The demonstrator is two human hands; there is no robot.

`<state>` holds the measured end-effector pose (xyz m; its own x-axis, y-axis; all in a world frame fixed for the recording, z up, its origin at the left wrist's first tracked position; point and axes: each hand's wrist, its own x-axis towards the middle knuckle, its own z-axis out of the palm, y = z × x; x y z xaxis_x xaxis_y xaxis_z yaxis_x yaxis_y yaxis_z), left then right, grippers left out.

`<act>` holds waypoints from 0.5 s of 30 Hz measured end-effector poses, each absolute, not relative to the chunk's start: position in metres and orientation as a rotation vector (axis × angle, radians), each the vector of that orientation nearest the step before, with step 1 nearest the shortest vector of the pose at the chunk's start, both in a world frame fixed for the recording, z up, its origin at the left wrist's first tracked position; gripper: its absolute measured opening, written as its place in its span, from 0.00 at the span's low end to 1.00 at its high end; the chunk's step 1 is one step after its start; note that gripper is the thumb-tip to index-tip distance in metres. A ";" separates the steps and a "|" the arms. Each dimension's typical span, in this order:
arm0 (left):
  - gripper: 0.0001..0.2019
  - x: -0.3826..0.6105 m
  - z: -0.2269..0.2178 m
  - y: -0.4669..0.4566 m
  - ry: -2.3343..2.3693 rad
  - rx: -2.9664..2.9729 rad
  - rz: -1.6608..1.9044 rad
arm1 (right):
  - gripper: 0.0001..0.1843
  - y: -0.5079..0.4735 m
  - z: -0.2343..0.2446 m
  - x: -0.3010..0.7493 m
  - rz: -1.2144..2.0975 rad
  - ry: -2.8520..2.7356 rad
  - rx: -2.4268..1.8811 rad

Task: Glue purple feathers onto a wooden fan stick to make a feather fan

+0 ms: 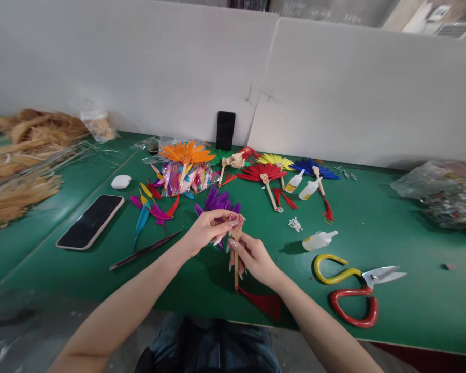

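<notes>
My right hand (254, 257) is closed round a slim wooden fan handle (236, 267), held upright near the table's front edge. A red tassel (266, 303) hangs from its lower end. With bent fingers, my left hand (209, 229) pinches the rounded top of the handle, where a small pinkish patch (236, 221) shows. Purple feathers (216, 199) spread out just behind my left hand; whether they are joined to the handle is hidden. Beyond my hands lie feather fans in red (262, 176), orange (187, 153), yellow (275, 161) and blue (314, 168).
Scissors (367, 277) and a glue bottle (318, 241) lie right, near white beads (295, 224). More glue bottles (295, 181) stand by the fans. Left are tweezers (145, 251), loose feathers (143, 223), a phone (91, 221) and straw-coloured fibres (27, 191). White panels (140, 67) close off the back.
</notes>
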<state>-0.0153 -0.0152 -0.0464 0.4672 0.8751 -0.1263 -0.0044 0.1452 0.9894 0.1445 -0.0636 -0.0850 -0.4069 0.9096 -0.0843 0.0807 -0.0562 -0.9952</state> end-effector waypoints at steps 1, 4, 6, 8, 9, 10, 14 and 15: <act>0.17 -0.015 -0.047 -0.015 0.886 1.262 0.774 | 0.16 -0.064 -0.085 0.145 1.535 -1.538 -1.080; 0.17 -0.017 -0.049 -0.014 0.871 1.232 0.778 | 0.16 -0.064 -0.086 0.145 1.525 -1.543 -1.079; 0.16 -0.018 -0.050 -0.013 0.855 1.214 0.780 | 0.16 -0.064 -0.085 0.144 1.530 -1.540 -1.080; 0.15 -0.018 -0.051 -0.012 0.835 1.192 0.797 | 0.16 -0.064 -0.084 0.144 1.530 -1.538 -1.082; 0.15 -0.019 -0.052 -0.012 0.826 1.180 0.810 | 0.16 -0.064 -0.084 0.144 1.528 -1.542 -1.083; 0.15 -0.019 -0.053 -0.012 0.814 1.166 0.821 | 0.16 -0.065 -0.084 0.144 1.525 -1.546 -1.085; 0.17 -0.018 -0.050 -0.012 0.766 1.145 0.794 | 0.16 -0.065 -0.084 0.143 1.509 -1.534 -1.081; 0.18 -0.018 -0.049 -0.013 0.772 1.164 0.772 | 0.16 -0.064 -0.084 0.143 1.504 -1.524 -1.083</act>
